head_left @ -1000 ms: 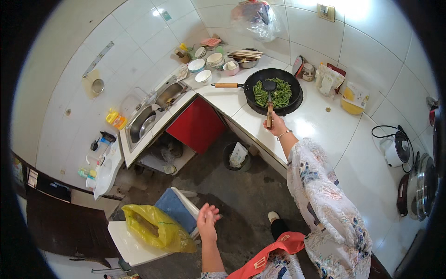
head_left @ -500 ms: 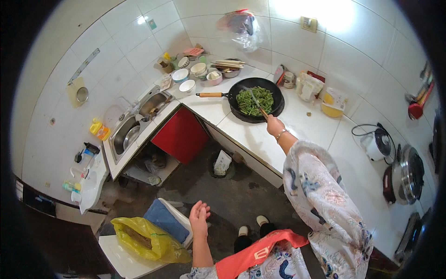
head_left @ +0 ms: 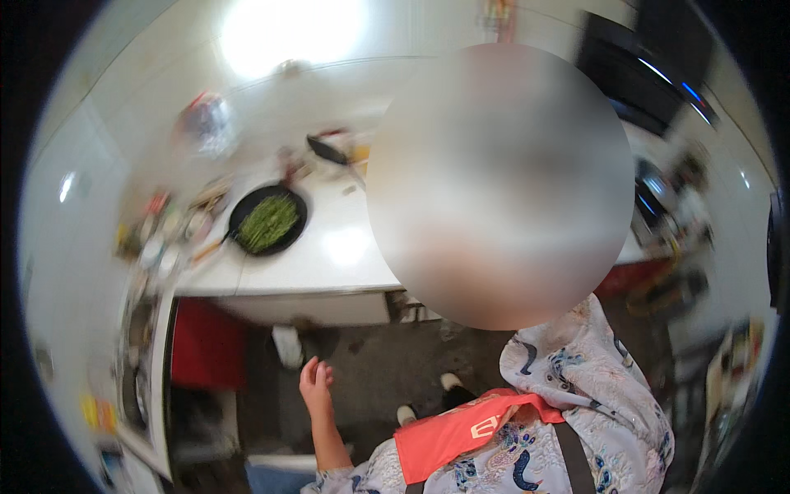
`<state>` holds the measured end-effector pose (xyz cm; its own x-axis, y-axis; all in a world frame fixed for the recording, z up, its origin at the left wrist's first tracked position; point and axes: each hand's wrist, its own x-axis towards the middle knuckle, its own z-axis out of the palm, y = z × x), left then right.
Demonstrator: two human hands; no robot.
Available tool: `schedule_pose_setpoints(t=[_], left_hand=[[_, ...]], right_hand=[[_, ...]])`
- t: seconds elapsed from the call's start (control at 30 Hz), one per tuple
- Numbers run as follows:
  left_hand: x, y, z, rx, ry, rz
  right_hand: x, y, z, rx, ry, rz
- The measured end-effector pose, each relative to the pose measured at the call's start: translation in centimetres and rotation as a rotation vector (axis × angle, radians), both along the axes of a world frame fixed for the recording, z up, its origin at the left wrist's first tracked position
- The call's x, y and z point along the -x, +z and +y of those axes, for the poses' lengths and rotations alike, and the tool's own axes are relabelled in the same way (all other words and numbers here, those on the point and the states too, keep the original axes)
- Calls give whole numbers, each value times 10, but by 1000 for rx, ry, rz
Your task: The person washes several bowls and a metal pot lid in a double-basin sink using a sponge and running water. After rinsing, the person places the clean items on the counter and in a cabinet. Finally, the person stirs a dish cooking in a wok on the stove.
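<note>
A black wok [head_left: 294, 238] with a wooden handle sits on the white counter. Chopped green beans [head_left: 269, 224] lie heaped inside it. My left hand [head_left: 316, 379] hangs low over the floor with its fingers loosely bent and apart, holding nothing. A large blurred disc covers the place where my right forearm ends, so my right hand and its fingers are hidden. Out of the disc's left edge runs a thin shaft with a dark, flat spatula-like head [head_left: 327, 150], above the counter to the right of the wok.
Bowls [head_left: 151, 250] and other dishes crowd the counter's left end, close to the sink [head_left: 138, 362]. Below the counter is a red cabinet panel [head_left: 207, 344]. A white item [head_left: 288, 346] stands on the dark floor. Dark appliances [head_left: 650, 198] show at far right.
The view has swung right, so the wok now appears further left. My right hand, which held the stirring tool in the beans, has left the wok. My left hand stays low.
</note>
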<state>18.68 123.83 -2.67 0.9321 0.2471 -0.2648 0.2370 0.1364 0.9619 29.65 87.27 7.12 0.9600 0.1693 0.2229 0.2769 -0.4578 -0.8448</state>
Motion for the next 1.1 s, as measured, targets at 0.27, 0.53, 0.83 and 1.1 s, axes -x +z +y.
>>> schedule_pose_setpoints(t=[0.27,0.53,0.83,1.1], left_hand=[[-25,29,-270,-71,-685,-166],[112,48,-652,-57,-1270,-316],[203,50,-908,-50,-1508,-638],[115,73,-1165,-248,-1233,-1130]], right_hand=[[289,15,-194,-641,-392,292],[525,-7,-358,-792,-934,170],[622,-27,-499,-990,-1255,-17],[649,-54,-647,-968,-1419,39]])
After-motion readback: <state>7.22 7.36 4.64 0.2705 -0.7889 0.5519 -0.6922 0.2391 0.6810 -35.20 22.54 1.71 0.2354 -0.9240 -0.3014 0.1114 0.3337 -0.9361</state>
